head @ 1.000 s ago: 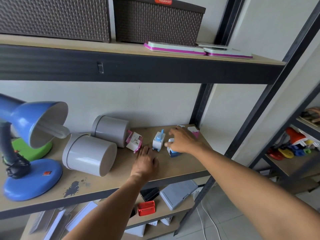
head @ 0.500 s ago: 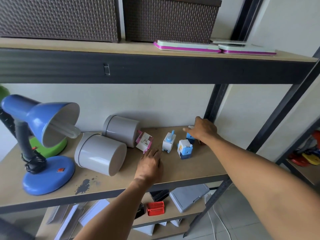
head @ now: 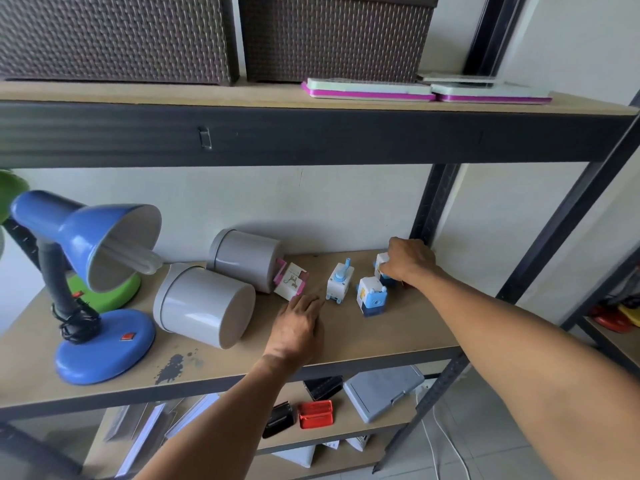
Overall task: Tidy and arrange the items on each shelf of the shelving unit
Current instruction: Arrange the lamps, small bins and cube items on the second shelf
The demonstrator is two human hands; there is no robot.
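Since half a second ago, little has shifted — the right hand (head: 410, 259) has stayed at the back right corner of the middle shelf (head: 381, 337), curled fingers now clamped on a small white-and-blue sharpener (head: 381, 268) next to the dark upright post (head: 431, 209). A red sliver shows just under the wrist; what it belongs to is hard to say. The left hand (head: 298, 323) lies flat on the board, fingers straight and close together, tips just short of the pink-and-white sharpener (head: 291, 280), which leans against the rear grey canister (head: 247, 259). Between the two hands stand two more sharpeners — one white with a blue crank (head: 340, 280), one with a blue face (head: 371, 295), near each other but apart. A second grey canister (head: 204, 304) lies on its side nearer the front edge, beside the blue desk lamp (head: 90, 271), with a green lamp base (head: 104, 292) behind it. Up top, two brown woven boxes (head: 336, 36) and pink-edged flat cases (head: 367, 90). Below, a red holder (head: 316, 414) and a grey case (head: 382, 391).
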